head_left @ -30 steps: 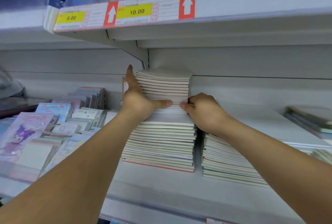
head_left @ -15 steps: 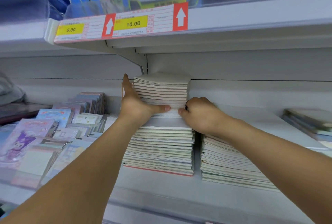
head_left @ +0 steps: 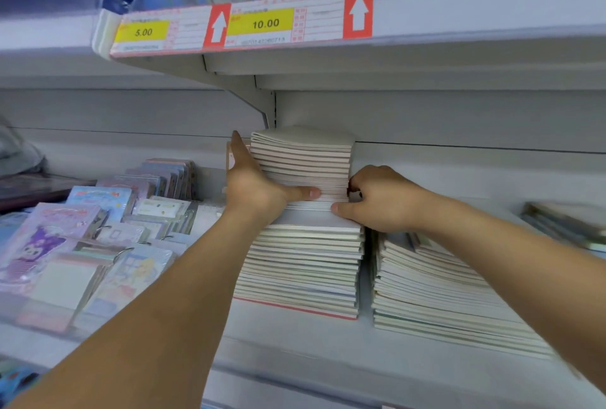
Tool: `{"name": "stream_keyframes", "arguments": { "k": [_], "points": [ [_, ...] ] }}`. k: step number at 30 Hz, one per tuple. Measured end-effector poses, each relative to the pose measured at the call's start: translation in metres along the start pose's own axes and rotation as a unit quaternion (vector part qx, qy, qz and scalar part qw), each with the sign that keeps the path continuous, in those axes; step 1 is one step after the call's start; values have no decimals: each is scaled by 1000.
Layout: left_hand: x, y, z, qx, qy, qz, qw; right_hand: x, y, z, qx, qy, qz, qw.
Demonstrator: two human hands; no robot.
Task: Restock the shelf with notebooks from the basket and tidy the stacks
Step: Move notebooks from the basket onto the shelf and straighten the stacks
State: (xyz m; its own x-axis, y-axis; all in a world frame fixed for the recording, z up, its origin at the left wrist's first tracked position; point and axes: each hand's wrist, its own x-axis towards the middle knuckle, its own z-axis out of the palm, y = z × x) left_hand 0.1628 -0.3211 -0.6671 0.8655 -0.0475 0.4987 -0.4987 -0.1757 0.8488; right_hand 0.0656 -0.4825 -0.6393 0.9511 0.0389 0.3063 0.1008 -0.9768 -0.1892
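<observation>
A tall stack of white-edged notebooks [head_left: 300, 264] stands on the white shelf [head_left: 295, 346]. On top of it sits a smaller upper pile of notebooks [head_left: 301, 159], set further back. My left hand [head_left: 259, 185] lies flat against that pile's left side with straight fingers, thumb pressed across its front. My right hand [head_left: 383, 202] grips the pile's right side with curled fingers, thumb at the lower front edge. A second, lower stack of notebooks [head_left: 426, 290] lies just to the right, under my right forearm. No basket is in view.
Ring-bound cartoon notepads [head_left: 98, 244] fill the shelf to the left. A few flat books [head_left: 564, 221] lie at the far right. The upper shelf with price labels [head_left: 262, 25] hangs close above the pile; a bracket [head_left: 262, 103] sits behind it.
Both hands stay on the upper pile. My right thumb has slid down to the pile's bottom front edge. The view has tipped up slightly.
</observation>
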Motion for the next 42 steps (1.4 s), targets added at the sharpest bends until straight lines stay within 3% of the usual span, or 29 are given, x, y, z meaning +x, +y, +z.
{"name": "stream_keyframes", "arguments": {
  "k": [4, 10, 18, 25, 31, 39, 42],
  "points": [
    [-7, -2, 3, 9, 43, 6, 999, -6, 5, 3, 173, -6, 59, 983],
    [-22, 3, 0, 124, 81, 28, 989, -9, -1, 14, 198, 19, 70, 977],
    [-20, -2, -4, 153, 57, 42, 986, -4, -4, 12, 56, 16, 53, 997],
    [-22, 3, -8, 149, 43, 27, 988, 7, 4, 20, 4, 28, 70, 997],
    [-25, 6, -7, 156, 45, 25, 986, -4, 4, -1, 12, -9, 24, 1000],
    [-21, 12, -19, 137, -34, 2, 990, 4, 3, 4, 31, 7, 64, 997],
    [-22, 14, -19, 121, -29, 3, 992, 6, 2, 2, 34, 5, 69, 997]
  ]
}}
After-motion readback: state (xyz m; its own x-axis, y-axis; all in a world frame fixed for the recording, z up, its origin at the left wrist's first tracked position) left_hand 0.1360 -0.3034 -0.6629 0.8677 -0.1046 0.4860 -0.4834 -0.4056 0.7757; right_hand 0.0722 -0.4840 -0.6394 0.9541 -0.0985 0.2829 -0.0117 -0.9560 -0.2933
